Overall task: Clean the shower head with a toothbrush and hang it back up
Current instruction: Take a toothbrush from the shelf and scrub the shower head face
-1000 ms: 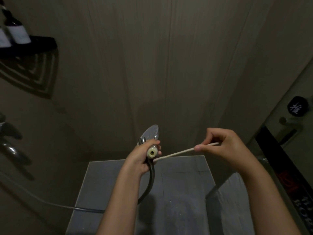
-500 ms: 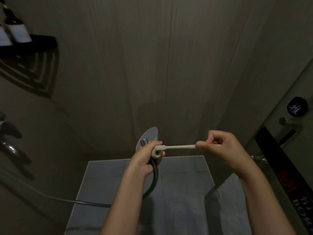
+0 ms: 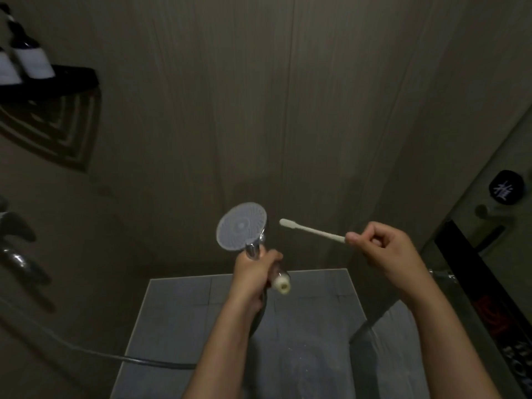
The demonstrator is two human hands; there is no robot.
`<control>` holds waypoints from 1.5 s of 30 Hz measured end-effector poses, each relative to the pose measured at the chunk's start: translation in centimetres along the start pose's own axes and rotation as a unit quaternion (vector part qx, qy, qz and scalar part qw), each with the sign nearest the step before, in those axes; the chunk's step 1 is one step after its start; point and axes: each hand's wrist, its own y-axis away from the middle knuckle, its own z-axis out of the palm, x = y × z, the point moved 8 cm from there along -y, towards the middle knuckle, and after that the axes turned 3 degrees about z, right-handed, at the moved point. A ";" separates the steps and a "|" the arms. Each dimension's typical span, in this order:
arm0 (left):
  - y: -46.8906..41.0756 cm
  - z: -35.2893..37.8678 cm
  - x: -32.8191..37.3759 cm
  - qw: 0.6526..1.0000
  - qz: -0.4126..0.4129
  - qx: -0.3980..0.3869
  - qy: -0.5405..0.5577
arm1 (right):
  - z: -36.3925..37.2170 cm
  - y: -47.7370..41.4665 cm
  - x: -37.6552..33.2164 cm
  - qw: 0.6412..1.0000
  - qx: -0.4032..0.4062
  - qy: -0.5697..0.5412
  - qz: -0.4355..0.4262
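Note:
My left hand [image 3: 253, 272] grips the chrome handle of the shower head [image 3: 241, 226], whose round grey spray face is turned up toward me. Its dark hose [image 3: 138, 359] loops down and away to the left. My right hand [image 3: 380, 249] pinches the end of a white toothbrush [image 3: 312, 230], which points left with its head a short way to the right of the spray face, not touching it.
A black corner shelf [image 3: 57, 82] with bottles [image 3: 31, 57] hangs at the upper left. Chrome tap fittings [image 3: 17, 254] stick out of the left wall. The grey tiled floor [image 3: 316, 312] lies below, and a glass door with a black knob [image 3: 505, 187] stands at the right.
The shower head has been tipped up so its spray face shows. The toothbrush has lifted off the handle's end and now points at the face from the right.

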 end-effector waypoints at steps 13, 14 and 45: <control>1.2 2.4 3.3 0.945 0.261 -0.040 -0.191 | 5.2 -1.0 -2.5 0.995 -0.069 0.032 -0.059; 1.2 2.4 3.2 0.939 0.272 -0.031 -0.207 | 5.3 -1.3 -2.7 0.996 -0.046 0.043 -0.068; 2.0 2.6 2.8 0.920 0.322 -0.028 -0.224 | 0.7 -2.4 -0.1 0.990 0.114 -0.042 -0.069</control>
